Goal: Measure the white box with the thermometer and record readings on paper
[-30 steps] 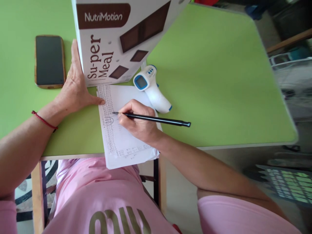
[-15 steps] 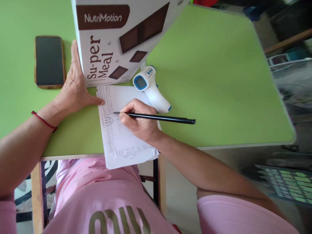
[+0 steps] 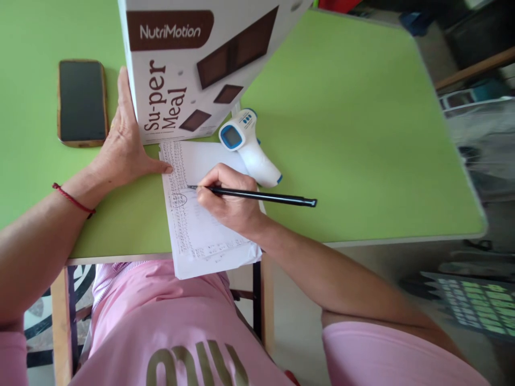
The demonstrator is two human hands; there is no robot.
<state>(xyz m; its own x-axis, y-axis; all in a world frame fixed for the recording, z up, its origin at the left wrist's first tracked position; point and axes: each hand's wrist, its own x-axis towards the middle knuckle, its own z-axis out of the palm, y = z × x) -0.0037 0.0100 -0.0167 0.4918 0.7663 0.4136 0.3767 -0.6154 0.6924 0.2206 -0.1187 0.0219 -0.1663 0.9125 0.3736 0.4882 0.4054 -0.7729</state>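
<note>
Honestly, barely anything changed just then. From where I stood, the back end of the black pen (image 3: 277,197) had poked out further and a touch higher half a second earlier, then it drew back in and dipped a little. The tip sat at pretty much the same spot, by the right edge of a column of tiny handwriting, just above a circled bit. So as I read it, the person was pausing or making really small strokes, and the writing had hardly moved on. Couldn't tell if the tip actually touched.

The right hand (image 3: 235,209) had the pen pinched between thumb and fingers, resting over the sheets of paper (image 3: 201,230). Those lay on the green table (image 3: 358,128), near end hanging past the edge. The left hand (image 3: 123,142) hadn't shifted: spread wide, fingers along the side of the big white box (image 3: 173,69), thumb stretched out onto the paper's left margin, which looked to me like steadying.

A white thermometer (image 3: 259,158) lay over the paper's far right corner, and a phone (image 3: 81,102) lay left of the box.
</note>
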